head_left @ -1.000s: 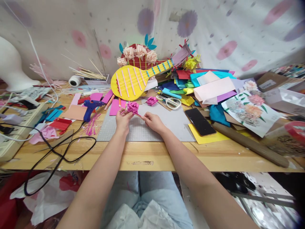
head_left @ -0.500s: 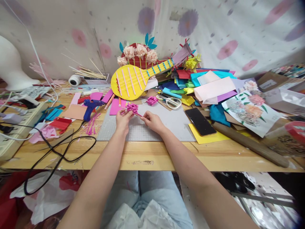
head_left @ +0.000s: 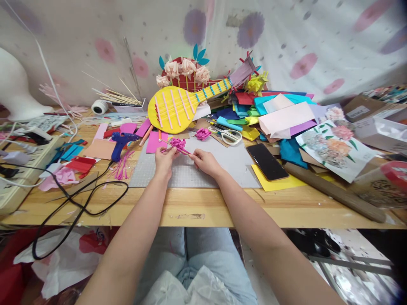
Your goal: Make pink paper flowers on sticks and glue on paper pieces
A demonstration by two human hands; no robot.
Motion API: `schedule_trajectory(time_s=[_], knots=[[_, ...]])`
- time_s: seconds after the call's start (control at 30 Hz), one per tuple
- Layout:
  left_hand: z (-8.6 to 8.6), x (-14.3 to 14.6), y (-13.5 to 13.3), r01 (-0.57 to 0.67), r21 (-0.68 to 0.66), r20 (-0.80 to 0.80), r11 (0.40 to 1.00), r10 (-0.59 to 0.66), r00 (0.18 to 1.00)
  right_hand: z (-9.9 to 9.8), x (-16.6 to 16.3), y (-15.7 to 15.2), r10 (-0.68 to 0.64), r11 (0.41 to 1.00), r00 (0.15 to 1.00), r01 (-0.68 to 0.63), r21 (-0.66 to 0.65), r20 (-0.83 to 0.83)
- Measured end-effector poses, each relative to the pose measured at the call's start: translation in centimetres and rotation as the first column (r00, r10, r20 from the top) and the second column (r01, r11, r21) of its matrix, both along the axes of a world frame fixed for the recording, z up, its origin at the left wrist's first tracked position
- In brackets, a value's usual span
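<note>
My left hand (head_left: 165, 160) is closed around a magenta paper flower (head_left: 178, 143), just above the grey cutting mat (head_left: 235, 169). A thin stick (head_left: 165, 141) slants past the flower from upper left. My right hand (head_left: 203, 161) pinches the right end of a narrow magenta paper strip (head_left: 184, 151) that runs across below the petals. Fingers partly hide where strip, stick and flower meet. A second magenta paper flower (head_left: 202, 134) lies on the mat's far edge, beyond my right hand. Left of it lies a flat magenta paper sheet (head_left: 154, 143).
A blue glue gun (head_left: 120, 144) with a looping black cord lies at the left. White-handled scissors (head_left: 231, 136) and a black phone (head_left: 267, 161) lie to the right. A yellow paper lute (head_left: 173, 109) leans at the back, beside piled coloured paper (head_left: 286, 118).
The flower and the stick have turned slightly in my left hand. My right hand has shifted a little to the right, and more of the magenta strip shows.
</note>
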State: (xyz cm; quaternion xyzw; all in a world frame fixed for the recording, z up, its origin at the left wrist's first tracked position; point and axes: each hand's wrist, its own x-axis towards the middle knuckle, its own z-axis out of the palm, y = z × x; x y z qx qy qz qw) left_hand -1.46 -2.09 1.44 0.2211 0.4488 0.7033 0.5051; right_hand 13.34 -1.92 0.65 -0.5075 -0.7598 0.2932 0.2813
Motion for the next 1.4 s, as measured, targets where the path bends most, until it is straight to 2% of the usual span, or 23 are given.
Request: schedule_trajectory(time_s=[0.17, 0.43, 0.5, 0.67, 0.87, 1.2, 1.4], knots=[[-0.4, 0.2, 0.2, 0.004, 0.045, -0.034, 0.999, -0.002, 0.999, -0.2, 0.0, 0.1, 0.006, 1.0, 1.0, -0.007, 0.03, 0.021], [-0.8, 0.1, 0.5, -0.064, 0.054, -0.039, 0.996, 0.066, 0.997, -0.3, -0.3, -0.2, -0.036, 0.994, 0.999, 0.033, 0.106, 0.032], [-0.6, 0.0, 0.4, -0.026, 0.013, -0.011, 1.0, 0.026, 1.0, -0.2, -0.3, -0.2, -0.049, 0.993, 0.998, 0.044, 0.111, 0.044], [-0.1, -0.7, 0.3, 0.174, -0.072, 0.146, 0.982, -0.162, 0.976, 0.2, -0.3, -0.3, -0.092, 0.988, 0.991, 0.079, 0.133, 0.098], [-0.4, -1.2, 0.4, 0.205, -0.111, 0.202, 0.972, -0.18, 0.963, 0.4, -0.4, -0.4, -0.095, 0.986, 0.987, 0.075, 0.151, 0.131], [-0.3, -1.1, 0.4, 0.124, -0.157, 0.185, 0.98, -0.095, 0.978, 0.3, -0.5, -0.3, -0.081, 0.985, 0.984, 0.055, 0.164, 0.159], [0.0, -0.6, 0.1, -0.017, -0.11, 0.034, 0.994, 0.021, 0.999, 0.3, -0.7, -0.5, -0.068, 0.989, 0.985, 0.046, 0.138, 0.156]])
